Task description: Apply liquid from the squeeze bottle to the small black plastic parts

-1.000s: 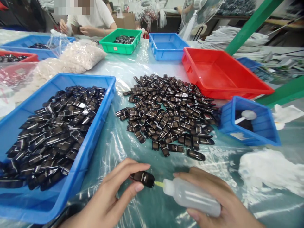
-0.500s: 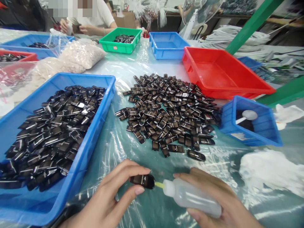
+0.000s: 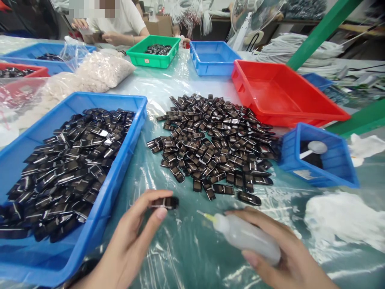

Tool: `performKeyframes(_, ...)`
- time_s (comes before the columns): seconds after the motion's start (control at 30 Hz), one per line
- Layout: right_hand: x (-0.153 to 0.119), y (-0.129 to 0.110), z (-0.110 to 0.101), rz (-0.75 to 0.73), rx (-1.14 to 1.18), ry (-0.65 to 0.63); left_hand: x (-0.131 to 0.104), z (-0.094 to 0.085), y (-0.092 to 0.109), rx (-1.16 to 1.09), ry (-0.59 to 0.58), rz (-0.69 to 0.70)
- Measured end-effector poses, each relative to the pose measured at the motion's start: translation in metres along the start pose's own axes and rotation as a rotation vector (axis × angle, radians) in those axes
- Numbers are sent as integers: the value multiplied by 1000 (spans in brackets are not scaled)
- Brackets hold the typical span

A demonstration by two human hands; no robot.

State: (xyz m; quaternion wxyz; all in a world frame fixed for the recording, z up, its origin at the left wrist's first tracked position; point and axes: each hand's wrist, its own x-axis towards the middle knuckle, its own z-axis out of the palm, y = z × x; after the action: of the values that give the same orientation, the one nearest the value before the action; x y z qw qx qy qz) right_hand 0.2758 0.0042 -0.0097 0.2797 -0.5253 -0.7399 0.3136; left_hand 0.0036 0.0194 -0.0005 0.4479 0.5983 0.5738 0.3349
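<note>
Pinching a single black cartridge (image 3: pixel 166 202) between thumb and fingertips, the left hand (image 3: pixel 132 245) holds it just above the plastic-covered table (image 3: pixel 186 257), near the front edge and close beside the big blue tray (image 3: pixel 120 172). The right hand (image 3: pixel 270 257) is wrapped around a translucent squeeze bottle (image 3: pixel 249 237), its fingers closed on the body; the bottle's yellow needle tip (image 3: pixel 206 216) points toward the cartridge but stands apart from it, with a clear gap between the two.

Judging how far the work has come: the big blue tray at the left edge is heaped with the same black cartridges, which looks like the finished lot, though the frame does not prove it. A loose pile of cartridges (image 3: pixel 216 140) lies in the middle of the table, probably those left to do. If so, roughly half the job remains.

Beyond the pile sits a red tray (image 3: pixel 240 86), with a smaller blue bin (image 3: pixel 288 152) holding a white spoon (image 3: pixel 313 149) toward the right edge. At the far edge, another person's hands (image 3: pixel 111 38) work near a green tray (image 3: pixel 136 58) and bags of white parts (image 3: pixel 102 70).
</note>
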Motion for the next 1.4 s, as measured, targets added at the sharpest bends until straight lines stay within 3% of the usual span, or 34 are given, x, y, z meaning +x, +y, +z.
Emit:
performKeyframes(0.1, 7, -2, 0, 82, 94, 75, 7, -1, 1, -36, 93, -119)
performKeyframes(0.2, 14, 0, 11, 90, 211, 137, 11, -1, 2, -67, 72, -117)
performKeyframes(0.33, 17, 0, 25, 49, 174, 160, 12, 0, 5, -68, 5, -90)
performKeyframes(0.47, 9, -6, 22, -168, 36, 490, 12, 0, 7, -79, -19, -111)
performKeyframes(0.5, 6, -9, 21, -239, -24, 513, 12, 0, 8, -95, -21, -121)
performKeyframes(0.53, 3, -13, 22, -303, -93, 487, 11, 1, 8, -111, -23, -131)
performKeyframes(0.6, 2, -24, 30, -372, -249, 229, 10, 2, 8, -125, -19, -134)
performKeyframes(0.67, 7, -35, 46, -415, -357, 130, 9, 3, 8, -123, -5, -127)
performKeyframes(0.8, 30, -47, 77, -345, -387, 27, 9, 4, 5, -114, 0, -99)
performKeyframes(0.9, 41, -46, 84, -322, -340, 14, 10, 2, 4, -120, -20, -82)
performKeyframes(1.13, 39, -56, 61, -175, -74, 4, 4, 3, 8, -171, -102, -46)
performKeyframes(1.3, 35, -67, 46, 255, 738, -58, -3, 5, 5, -204, -242, 6)
performKeyframes(1.4, 33, -67, 44, 394, 1067, -110, -6, 6, 5, -222, -307, 22)
